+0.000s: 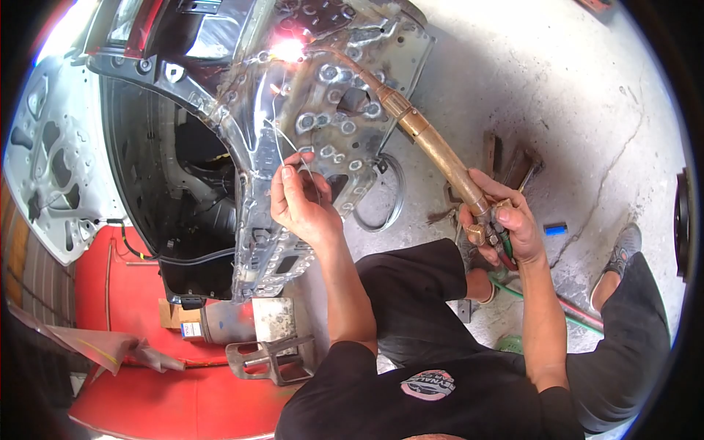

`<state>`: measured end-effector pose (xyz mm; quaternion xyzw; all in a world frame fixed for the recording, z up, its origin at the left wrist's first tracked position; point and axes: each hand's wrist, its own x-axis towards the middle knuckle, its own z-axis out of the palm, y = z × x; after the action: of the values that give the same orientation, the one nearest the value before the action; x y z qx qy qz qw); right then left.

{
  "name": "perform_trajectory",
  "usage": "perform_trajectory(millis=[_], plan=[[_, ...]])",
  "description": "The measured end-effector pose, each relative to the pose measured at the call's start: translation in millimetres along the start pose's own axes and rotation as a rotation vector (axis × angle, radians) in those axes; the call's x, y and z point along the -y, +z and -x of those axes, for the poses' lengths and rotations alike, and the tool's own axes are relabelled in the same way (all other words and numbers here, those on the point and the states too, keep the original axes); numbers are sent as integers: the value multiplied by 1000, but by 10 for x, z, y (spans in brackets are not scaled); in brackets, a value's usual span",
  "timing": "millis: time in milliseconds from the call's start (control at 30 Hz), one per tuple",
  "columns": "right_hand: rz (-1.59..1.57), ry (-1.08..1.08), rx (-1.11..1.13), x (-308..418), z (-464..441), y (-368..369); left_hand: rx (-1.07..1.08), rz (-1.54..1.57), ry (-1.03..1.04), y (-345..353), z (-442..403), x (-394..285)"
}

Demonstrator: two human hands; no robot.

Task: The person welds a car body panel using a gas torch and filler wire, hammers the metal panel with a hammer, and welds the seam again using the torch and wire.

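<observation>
My right hand (517, 227) is wrapped round the valve end of a brass gas welding torch (433, 147). The torch points up and left, its thin copper tip bent toward a bare metal car body panel (323, 95). A bright glow (289, 50) burns where the tip meets the panel's upper part. Between the thumb and fingers of my left hand (304, 198) is a thin filler wire (276, 110), bent back near the fingers, its far end reaching up toward the glow. The glare hides the exact contact between wire, flame and metal.
A coil of wire (402, 194) hangs by the panel's lower edge. Red and green hoses (579, 312) run over the concrete floor near my feet. A small blue item (555, 229) lies there too. A metal frame-like clamp (271, 359) rests at lower left, by a red surface (176, 400).
</observation>
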<state>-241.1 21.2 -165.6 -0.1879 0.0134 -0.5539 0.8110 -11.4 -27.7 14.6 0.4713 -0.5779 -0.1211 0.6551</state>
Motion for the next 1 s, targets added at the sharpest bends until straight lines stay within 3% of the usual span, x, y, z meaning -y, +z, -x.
perform_trajectory(millis=[1000], plan=[[-4, -4, -12, -11, 0, 14, 1, -10, 0, 12, -17, -12]])
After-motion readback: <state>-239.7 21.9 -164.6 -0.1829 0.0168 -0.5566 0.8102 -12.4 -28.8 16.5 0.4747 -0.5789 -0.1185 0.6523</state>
